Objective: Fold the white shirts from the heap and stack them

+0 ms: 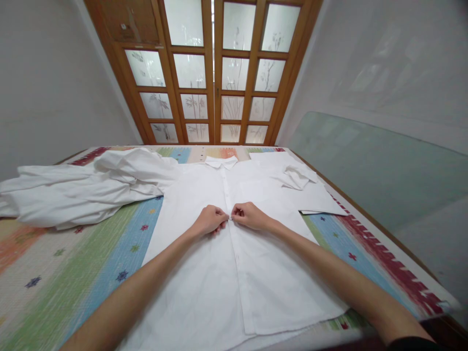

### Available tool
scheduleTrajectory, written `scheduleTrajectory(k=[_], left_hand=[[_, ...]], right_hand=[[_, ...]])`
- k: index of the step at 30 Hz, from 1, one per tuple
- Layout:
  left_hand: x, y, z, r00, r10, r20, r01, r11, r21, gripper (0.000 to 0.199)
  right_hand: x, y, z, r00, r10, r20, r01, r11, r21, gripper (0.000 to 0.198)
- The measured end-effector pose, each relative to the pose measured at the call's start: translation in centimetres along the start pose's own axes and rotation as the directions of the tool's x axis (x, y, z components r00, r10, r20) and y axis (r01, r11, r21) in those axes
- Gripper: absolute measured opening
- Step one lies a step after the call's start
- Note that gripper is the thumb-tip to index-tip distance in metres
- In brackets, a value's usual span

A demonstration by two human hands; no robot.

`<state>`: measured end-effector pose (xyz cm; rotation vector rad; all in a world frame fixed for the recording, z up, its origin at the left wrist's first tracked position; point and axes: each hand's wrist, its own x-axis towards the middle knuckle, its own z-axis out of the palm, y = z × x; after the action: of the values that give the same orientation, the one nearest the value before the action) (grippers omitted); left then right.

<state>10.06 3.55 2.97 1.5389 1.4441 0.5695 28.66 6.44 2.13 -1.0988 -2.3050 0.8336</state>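
A white collared shirt (197, 273) lies spread out front side up, its collar at the far end. My left hand (212, 219) pinches the edge of the front placket about midway down the shirt. Just across from it, my right hand (248, 215) pinches the same placket, the fingertips of both hands almost meeting. The button or buttonhole between the fingers is too small to make out. Below the hands the placket runs down to the hem, with its lower part lying loose.
A crumpled white garment (84, 190) lies at the left. On the right sleeve is a small bunched white cloth (298, 176). Beneath everything is a striped, colourful mat (109, 258). Wooden glass-paned doors (214, 97) stand beyond, and a pale green panel (383, 165) leans at the right wall.
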Motion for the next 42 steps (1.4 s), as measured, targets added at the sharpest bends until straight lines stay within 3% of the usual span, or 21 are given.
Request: scheduleTrajectory(k=[2,5,11,18,27,35,38,42], left_hand=[[0.1,-0.2,0.0,0.984,0.15,-0.1,-0.135,0.981,0.142,0.013],[0.2,-0.5,0.2,0.92,0.345,-0.188,-0.276,0.908,0.316,0.009],[0.3,-0.8,0.4,0.847,0.52,-0.11,-0.406,0.766,0.499,0.018],[-0.3,-1.2,0.4,0.808,0.589,0.031,-0.498,0.654,0.57,0.023],[-1.4,-1.8,0.6,0.766,0.626,0.145,-0.535,0.496,0.684,0.028],[-4.4,-2.2,0.3,0.829,0.532,0.174,-0.509,0.588,0.629,0.029],[-5.7,-2.1,0.2,0.835,0.506,0.217,-0.523,0.606,0.599,0.027],[-7.2,-1.9,0.3,0.849,0.454,0.271,-0.519,0.616,0.593,0.025]], right_hand=[[-0.1,-0.2,0.1,1.0,-0.006,-0.025,0.005,0.999,-0.04,0.005],[-0.3,-0.6,0.4,0.998,-0.011,-0.066,0.003,0.993,-0.116,0.006],[-0.6,-1.0,0.7,0.994,-0.014,-0.112,-0.022,0.948,-0.316,0.018],[-2.3,-0.9,0.9,0.991,-0.133,-0.031,0.091,0.815,-0.572,0.03],[-5.1,-0.3,1.6,0.953,-0.297,0.054,0.26,0.722,-0.642,0.035],[-8.7,-2.2,2.4,0.891,-0.413,0.186,0.441,0.693,-0.57,0.029],[-9.1,-3.7,2.0,0.893,-0.387,0.229,0.448,0.738,-0.504,0.038],[-8.8,-5.5,2.0,0.967,-0.174,0.186,0.244,0.838,-0.487,0.034]])
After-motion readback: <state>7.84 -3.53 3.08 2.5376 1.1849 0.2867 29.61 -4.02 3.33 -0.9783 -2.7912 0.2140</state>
